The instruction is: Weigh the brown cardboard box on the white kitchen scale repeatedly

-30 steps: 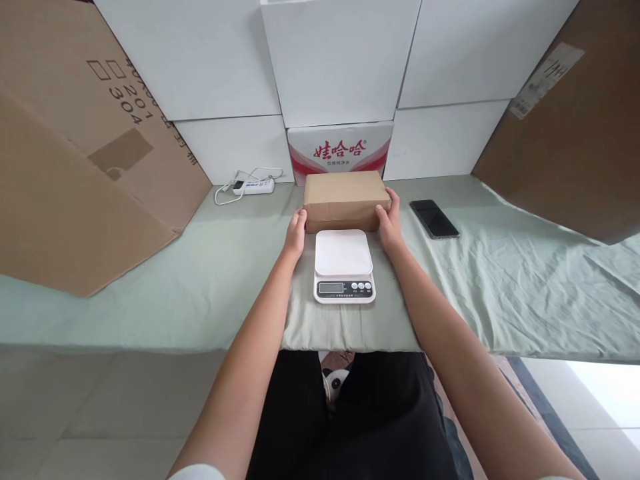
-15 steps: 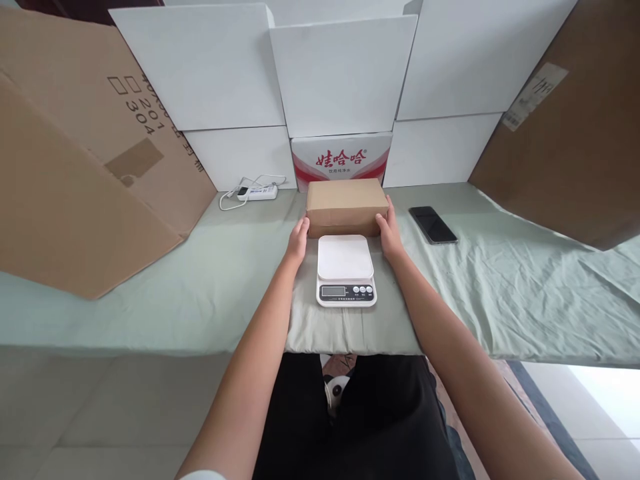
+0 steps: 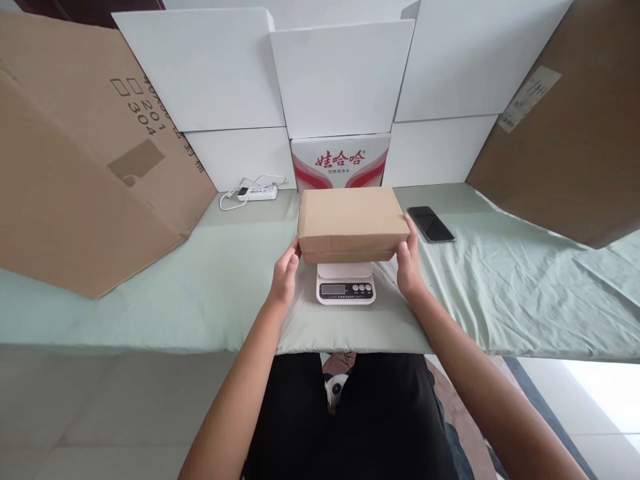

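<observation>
A plain brown cardboard box (image 3: 353,217) is held between my two hands, over the back part of a white digital kitchen scale (image 3: 345,291). My left hand (image 3: 287,273) grips the box's left end, and my right hand (image 3: 409,261) grips its right end. The box hides most of the weighing plate. Whether its underside touches the plate, I cannot tell. The scale's small display and its round buttons face me.
A black phone (image 3: 431,224) lies right of the box on the green cloth (image 3: 200,287). Back left is a white power strip (image 3: 258,193) with a cable. White boxes (image 3: 343,80) line the back, one with red printing (image 3: 341,162). Large cardboard panels (image 3: 85,173) stand on both sides.
Both hands have brought the cardboard box up and toward me, from behind the scale to over its plate. The scale, phone and power strip have stayed put.
</observation>
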A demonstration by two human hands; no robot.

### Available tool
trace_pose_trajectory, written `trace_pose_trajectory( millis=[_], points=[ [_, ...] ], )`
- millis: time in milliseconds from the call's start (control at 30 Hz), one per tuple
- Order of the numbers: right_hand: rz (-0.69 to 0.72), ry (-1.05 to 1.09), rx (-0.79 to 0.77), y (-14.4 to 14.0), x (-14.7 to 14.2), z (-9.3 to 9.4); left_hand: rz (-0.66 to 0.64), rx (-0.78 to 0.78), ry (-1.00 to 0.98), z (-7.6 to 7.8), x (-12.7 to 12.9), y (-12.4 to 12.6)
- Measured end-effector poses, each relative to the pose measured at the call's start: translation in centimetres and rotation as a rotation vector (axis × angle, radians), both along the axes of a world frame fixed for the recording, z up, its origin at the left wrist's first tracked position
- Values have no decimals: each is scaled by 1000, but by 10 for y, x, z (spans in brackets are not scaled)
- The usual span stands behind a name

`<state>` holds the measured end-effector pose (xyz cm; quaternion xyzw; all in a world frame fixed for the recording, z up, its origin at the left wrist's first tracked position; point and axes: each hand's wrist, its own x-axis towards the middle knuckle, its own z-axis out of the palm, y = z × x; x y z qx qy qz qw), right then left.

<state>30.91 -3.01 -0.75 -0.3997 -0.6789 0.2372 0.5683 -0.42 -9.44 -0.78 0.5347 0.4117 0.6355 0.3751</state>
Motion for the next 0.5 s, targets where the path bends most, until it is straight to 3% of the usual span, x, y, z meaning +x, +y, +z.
trace_pose_trajectory(
  millis=[500],
  points=[
    [-27, 57, -27, -9, -1, 3, 22, -13, 4, -2, 1, -6]
  ],
)
